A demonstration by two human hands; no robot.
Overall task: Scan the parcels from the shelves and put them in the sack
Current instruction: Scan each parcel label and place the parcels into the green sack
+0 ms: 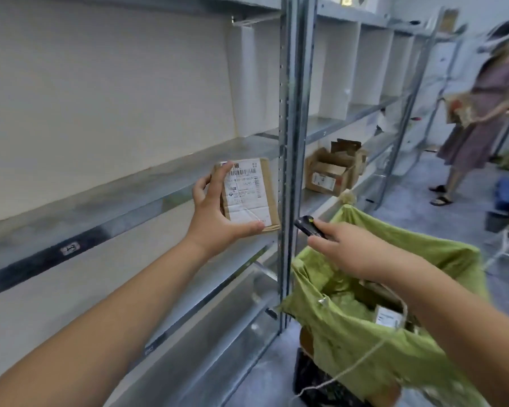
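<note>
Left hand (215, 218) grip holding flat cardboard parcel (249, 193) label-up before the shelf (106, 201), right hand (340, 249) grip closed round black scanner (306, 226), parcel at its ten o'clock, green sack (365, 327) at six o'clock.

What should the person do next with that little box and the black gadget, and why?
Probably aim the scanner in the right hand at the barcode label. The left hand holds the parcel label-up in front of the shelf, and the scanner's tip is beside it. The green sack waits open below.
</note>
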